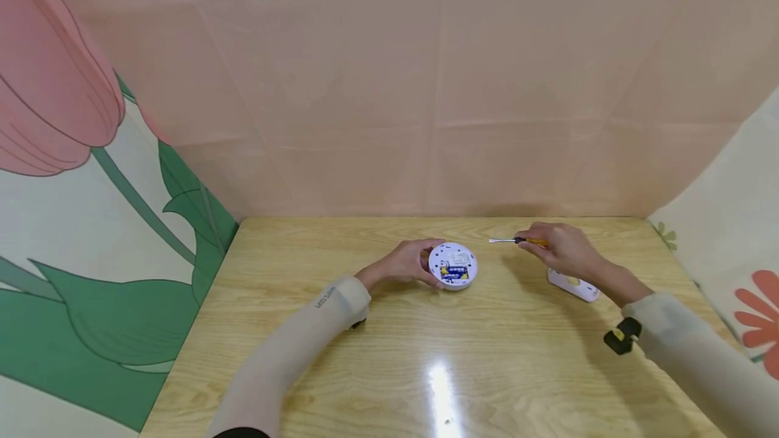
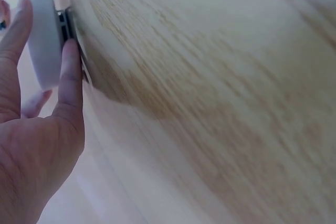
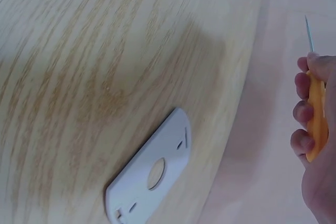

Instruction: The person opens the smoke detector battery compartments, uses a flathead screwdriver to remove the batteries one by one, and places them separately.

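My left hand (image 1: 409, 262) grips a round white device (image 1: 449, 257) by its left side, thumb and fingers around the rim. Its face toward me shows small holes and blue-and-yellow batteries (image 1: 453, 272). In the left wrist view the white device (image 2: 44, 38) appears edge-on between the fingers, close over the table. My right hand (image 1: 562, 249) holds a screwdriver (image 1: 535, 242) with an orange handle, its fingers curled round it. The metal shaft points left toward the device, apart from it. In the right wrist view the screwdriver (image 3: 316, 114) is held above table level.
A white oblong plate (image 3: 149, 174) with a round hole and slots lies on the wooden table (image 1: 341, 370), partly beneath the right hand in the head view. A pinkish cloth (image 1: 426, 86) hangs behind the table's back edge. Floral cloths flank both sides.
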Motion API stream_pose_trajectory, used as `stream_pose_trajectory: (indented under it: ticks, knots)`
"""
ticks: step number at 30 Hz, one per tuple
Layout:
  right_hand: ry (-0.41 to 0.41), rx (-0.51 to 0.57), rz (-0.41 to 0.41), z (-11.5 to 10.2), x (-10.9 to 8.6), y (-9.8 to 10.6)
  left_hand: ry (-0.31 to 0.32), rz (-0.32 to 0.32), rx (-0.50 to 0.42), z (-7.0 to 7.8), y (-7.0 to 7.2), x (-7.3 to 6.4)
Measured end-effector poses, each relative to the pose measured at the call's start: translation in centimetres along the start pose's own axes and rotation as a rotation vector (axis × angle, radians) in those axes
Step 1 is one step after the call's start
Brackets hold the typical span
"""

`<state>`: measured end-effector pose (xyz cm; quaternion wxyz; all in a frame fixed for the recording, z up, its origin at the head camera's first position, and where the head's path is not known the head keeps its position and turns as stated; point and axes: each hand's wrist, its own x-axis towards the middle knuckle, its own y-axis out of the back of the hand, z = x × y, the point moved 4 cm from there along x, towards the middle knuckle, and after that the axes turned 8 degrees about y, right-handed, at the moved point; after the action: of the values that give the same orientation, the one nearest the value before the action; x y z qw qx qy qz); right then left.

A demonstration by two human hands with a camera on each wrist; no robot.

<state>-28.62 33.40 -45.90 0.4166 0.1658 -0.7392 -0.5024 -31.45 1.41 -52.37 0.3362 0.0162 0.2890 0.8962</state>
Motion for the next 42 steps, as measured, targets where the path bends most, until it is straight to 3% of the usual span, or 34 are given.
stream_pose_trajectory:
  ticks: [7, 18, 42]
  knots:
    - [0.035, 0.005, -0.012, -1.0, 0.8, 0.0, -0.012, 0.02, 0.036, -0.2, -0.1, 0.1]
    - [0.069, 0.001, -0.047, -2.5, 2.1, 0.0, -0.014, 0.025, -0.02, -0.4, 0.0, -0.1]
    - [0.169, -0.126, -0.26, -5.4, 4.1, -0.6, 0.016, 0.036, -0.048, -0.4, -0.1, -0.5]
